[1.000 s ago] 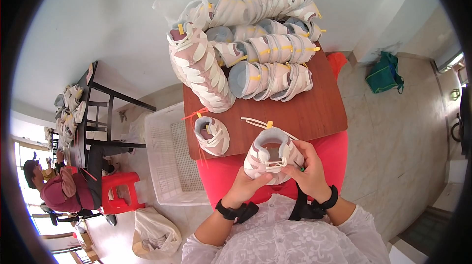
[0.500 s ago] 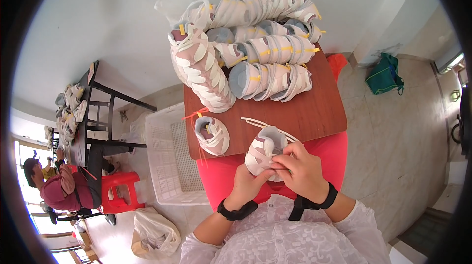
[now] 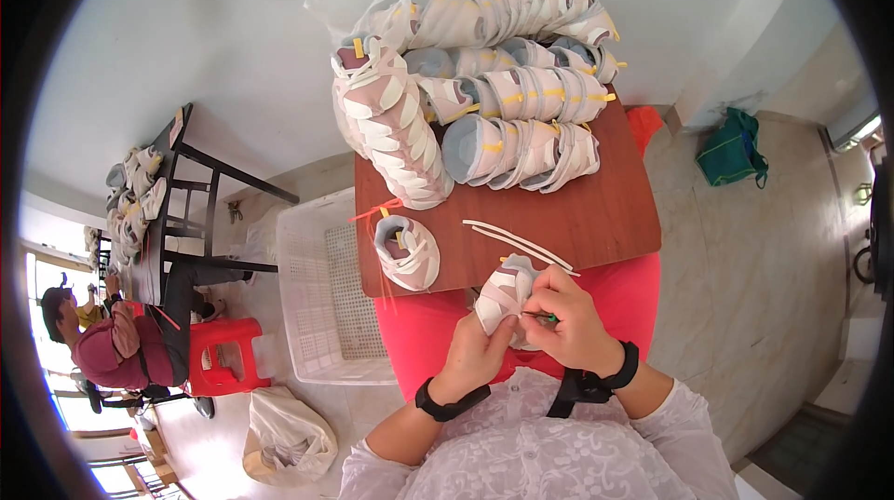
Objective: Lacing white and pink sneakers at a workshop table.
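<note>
Over my lap, just off the table's front edge, my left hand (image 3: 472, 353) is closed on a pale pink and white shoe upper (image 3: 501, 300). My right hand (image 3: 575, 321) pinches a small thin tool with a green handle (image 3: 549, 317), its tip against the front of the upper. Both hands sit close together, and my fingers hide part of the upper. Two white laces (image 3: 512, 241) lie on the table beyond it. To the left stands another upper (image 3: 410, 253), with red string beside it.
Nested rows of uppers (image 3: 531, 151) cover the back of the brown table (image 3: 577, 211). A white plastic crate (image 3: 307, 351) stands left of it. Farther left, a person (image 3: 130, 342) sits by a red stool (image 3: 223, 351) and another table. A green bag (image 3: 731, 151) lies on the right-hand floor.
The upper has turned and tilted in my hands. The green-handled tool now shows in my right hand. The laces lie farther from the upper; the whole view has shifted slightly.
</note>
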{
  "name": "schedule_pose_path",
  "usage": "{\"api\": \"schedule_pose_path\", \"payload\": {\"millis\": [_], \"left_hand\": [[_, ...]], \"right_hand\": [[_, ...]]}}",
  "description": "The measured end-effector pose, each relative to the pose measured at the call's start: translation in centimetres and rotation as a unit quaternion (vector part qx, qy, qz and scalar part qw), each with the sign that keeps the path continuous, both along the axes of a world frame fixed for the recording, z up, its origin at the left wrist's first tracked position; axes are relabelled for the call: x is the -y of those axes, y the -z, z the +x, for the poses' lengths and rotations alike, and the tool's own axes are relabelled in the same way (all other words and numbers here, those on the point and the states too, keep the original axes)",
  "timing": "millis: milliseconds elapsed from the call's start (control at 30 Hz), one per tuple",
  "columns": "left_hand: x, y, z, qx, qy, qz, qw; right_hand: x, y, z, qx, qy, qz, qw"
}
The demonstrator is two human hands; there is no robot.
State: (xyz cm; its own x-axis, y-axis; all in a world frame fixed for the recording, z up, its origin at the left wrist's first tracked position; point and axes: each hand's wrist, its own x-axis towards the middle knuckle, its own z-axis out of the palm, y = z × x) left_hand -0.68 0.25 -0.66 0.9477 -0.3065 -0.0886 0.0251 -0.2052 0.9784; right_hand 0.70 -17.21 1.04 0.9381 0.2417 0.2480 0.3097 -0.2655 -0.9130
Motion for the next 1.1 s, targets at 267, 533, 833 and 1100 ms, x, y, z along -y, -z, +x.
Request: {"api": "schedule_pose_path", "payload": {"millis": [267,533,833,1100], "left_hand": [[-0.1,1.2,0.0,-0.031,-0.041,-0.040,0.998],[-0.1,1.6,0.0,-0.109,-0.057,-0.255,0.959],[0.2,1.9,0.0,-0.151,-0.058,-0.270,0.949],[0.4,1.4,-0.5,0.057,-0.018,-0.118,0.991]], "right_hand": [[1.3,0.3,-0.1,0.044,-0.010,-0.007,0.999],[1.4,2.6,-0.8,-0.315,0.031,0.243,0.917],[0.2,3.0,-1.0,-0.119,0.189,0.211,0.952],[2.5,2.8,-0.4,-0.410,-0.017,0.566,0.715]]}}
